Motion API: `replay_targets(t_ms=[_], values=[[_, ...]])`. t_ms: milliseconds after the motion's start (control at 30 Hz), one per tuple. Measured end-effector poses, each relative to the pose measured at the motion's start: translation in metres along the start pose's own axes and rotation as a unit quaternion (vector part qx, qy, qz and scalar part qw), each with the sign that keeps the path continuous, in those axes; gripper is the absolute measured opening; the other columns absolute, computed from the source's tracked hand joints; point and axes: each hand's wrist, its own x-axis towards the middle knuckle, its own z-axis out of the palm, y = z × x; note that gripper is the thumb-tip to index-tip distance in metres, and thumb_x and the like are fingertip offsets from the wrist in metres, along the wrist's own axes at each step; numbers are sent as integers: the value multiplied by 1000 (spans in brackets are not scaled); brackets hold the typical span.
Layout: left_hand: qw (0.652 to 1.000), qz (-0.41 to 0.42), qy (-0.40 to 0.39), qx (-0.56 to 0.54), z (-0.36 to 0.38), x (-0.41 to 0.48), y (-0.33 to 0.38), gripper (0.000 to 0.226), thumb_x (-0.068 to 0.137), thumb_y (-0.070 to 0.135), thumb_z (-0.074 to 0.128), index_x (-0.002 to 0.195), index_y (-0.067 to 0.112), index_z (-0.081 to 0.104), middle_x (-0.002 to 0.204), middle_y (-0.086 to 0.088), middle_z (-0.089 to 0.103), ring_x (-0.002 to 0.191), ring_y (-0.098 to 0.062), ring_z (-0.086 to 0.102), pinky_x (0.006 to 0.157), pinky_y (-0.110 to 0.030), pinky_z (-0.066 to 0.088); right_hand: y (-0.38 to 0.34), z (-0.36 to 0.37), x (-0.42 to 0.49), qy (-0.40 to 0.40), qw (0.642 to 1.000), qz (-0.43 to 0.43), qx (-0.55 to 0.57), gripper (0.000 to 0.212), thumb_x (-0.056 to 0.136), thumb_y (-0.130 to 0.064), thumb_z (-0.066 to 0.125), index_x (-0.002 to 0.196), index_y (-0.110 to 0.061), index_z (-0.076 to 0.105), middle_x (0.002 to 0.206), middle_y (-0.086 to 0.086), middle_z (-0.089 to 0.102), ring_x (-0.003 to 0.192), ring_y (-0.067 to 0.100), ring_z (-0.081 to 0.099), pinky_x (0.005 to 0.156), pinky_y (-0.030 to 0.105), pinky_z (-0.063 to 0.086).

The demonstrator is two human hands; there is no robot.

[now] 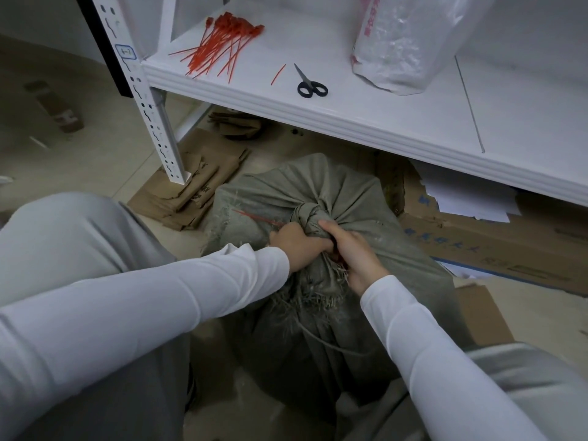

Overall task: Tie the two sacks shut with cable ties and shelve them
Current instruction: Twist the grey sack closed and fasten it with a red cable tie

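Observation:
A grey-green woven sack (318, 192) stands on the floor between my knees, its mouth gathered into a bunched neck. My right hand (353, 253) grips that neck. My left hand (296, 246) is curled close beside it, holding a red cable tie (254, 217) whose tail sticks out to the left over the sack. A second sack, white and translucent with red print (407, 43), stands on the white shelf (366, 122). A pile of red cable ties (219, 43) lies at the shelf's left end.
Black-handled scissors (310, 82) and a cut red tie piece (277, 74) lie on the shelf. The shelf's white upright post (149, 116) stands left. Flattened brown cardboard (191, 192) and a cardboard box (496, 240) with papers sit under the shelf.

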Motion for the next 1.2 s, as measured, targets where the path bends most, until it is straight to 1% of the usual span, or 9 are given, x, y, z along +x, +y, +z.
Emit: replay_targets(t_ms=[100,233,367,433,500,667,833,1000,1200], values=[[987,-46,9,-152,0,16,-7,83,28,47,83,98,6,65,100,-17,69,90,-33,67,79,-47,57,1,2,0,-4,1000,0,10,31,87,-27,69,100,1,71,100,22,72,100,35,69,94,45,54],[959,-48,38,-278,-12,-7,10,89,33,34,86,109,-3,57,98,-20,67,84,-34,68,74,-47,59,1,1,0,0,1000,6,15,28,88,-27,68,96,-1,72,101,21,72,99,34,69,94,45,53],[920,-32,97,-378,-18,-2,15,41,65,13,79,100,0,59,92,-16,66,85,-30,66,74,-38,57,-1,0,0,1,1000,3,-2,37,86,-33,70,103,-1,71,97,18,73,89,31,69,86,40,55],[917,-20,115,-381,-21,5,14,44,70,8,76,109,2,57,98,-11,66,89,-27,65,85,-41,56,-2,0,-1,3,1000,5,-3,33,86,-34,70,100,-4,70,102,19,72,93,32,68,88,41,55],[926,11,118,-359,-24,13,11,49,75,5,72,121,1,55,106,-7,67,89,-18,65,86,-33,55,-3,1,-1,5,1000,9,-2,27,86,-34,70,94,-8,69,105,20,72,100,34,67,91,43,54],[960,68,132,-238,-32,17,8,23,79,12,73,102,11,73,93,-4,73,91,-16,68,95,-32,52,-2,0,-2,5,1000,6,-20,31,85,-36,70,95,-6,69,106,21,71,103,38,66,95,48,52],[969,182,140,-96,-31,11,9,15,79,15,74,95,14,76,85,4,73,83,-4,66,88,-17,49,-2,-3,-2,1,999,-11,-39,35,87,-35,69,99,-2,70,88,12,72,77,24,68,73,32,54],[943,301,117,76,-28,12,8,12,79,17,73,90,16,78,89,1,74,85,-11,66,83,-27,52,-3,-3,-9,-12,998,-33,-53,35,94,-27,62,64,-11,57,42,-6,55,31,-1,47,34,13,34],[888,349,191,231,-30,11,14,8,76,28,74,82,23,76,103,-6,49,104,-26,42,84,-34,42,-4,-1,-14,-8,995,-48,-83,42,95,-25,61,56,-15,50,32,-11,47,27,-3,42,32,10,28]])
